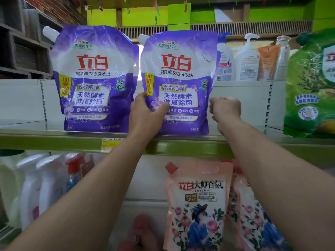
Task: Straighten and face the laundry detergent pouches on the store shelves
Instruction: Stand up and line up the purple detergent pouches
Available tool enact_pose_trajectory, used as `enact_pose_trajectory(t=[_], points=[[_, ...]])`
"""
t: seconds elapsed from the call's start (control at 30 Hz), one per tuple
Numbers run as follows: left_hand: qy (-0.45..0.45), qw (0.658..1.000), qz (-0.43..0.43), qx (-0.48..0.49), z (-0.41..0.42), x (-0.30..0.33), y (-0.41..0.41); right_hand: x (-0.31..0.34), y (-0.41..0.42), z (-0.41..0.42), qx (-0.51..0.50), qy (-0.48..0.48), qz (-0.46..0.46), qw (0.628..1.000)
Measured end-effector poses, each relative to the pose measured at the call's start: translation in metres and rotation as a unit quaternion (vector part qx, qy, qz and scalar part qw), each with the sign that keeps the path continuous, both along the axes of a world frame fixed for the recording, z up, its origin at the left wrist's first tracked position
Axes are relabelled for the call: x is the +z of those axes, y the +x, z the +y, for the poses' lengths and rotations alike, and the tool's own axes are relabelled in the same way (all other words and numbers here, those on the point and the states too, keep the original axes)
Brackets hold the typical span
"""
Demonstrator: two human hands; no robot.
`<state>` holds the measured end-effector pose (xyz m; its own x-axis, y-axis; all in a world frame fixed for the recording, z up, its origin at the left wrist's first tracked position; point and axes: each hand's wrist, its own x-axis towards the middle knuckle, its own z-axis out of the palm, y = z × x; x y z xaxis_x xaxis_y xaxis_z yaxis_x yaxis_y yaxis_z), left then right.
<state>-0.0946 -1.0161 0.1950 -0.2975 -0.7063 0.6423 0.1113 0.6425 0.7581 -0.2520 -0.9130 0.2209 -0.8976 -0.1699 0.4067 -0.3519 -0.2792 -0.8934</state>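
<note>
Two purple and white detergent pouches stand upright on the upper shelf (54,136), labels facing me. My left hand (146,115) grips the lower left edge of the right purple pouch (178,78), thumb on its front. My right hand (225,110) is curled at that pouch's lower right edge; whether its fingers hold the pouch is hidden from me. The left purple pouch (92,77) stands untouched beside it. A green pouch (310,84) stands at the far right of the same shelf.
White pump bottles (246,58) and an orange tube (267,62) stand behind the right pouch. Below, pink floral pouches (197,205) lean at the right and white bottles (30,187) stand at the left. A yellow price tag (110,144) hangs on the shelf edge.
</note>
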Motion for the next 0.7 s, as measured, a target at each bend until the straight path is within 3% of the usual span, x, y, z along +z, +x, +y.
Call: enact_pose_trajectory(t=[0.43,0.7], points=[[-0.003,1.000,0.009,0.016,0.041,0.006,0.016,-0.005,0.027,0.027,0.022,0.015,0.045,0.999],[-0.019,0.999,-0.011,-0.024,0.064,0.007,0.022,-0.006,0.046,0.065,-0.036,0.040,0.039,0.998]])
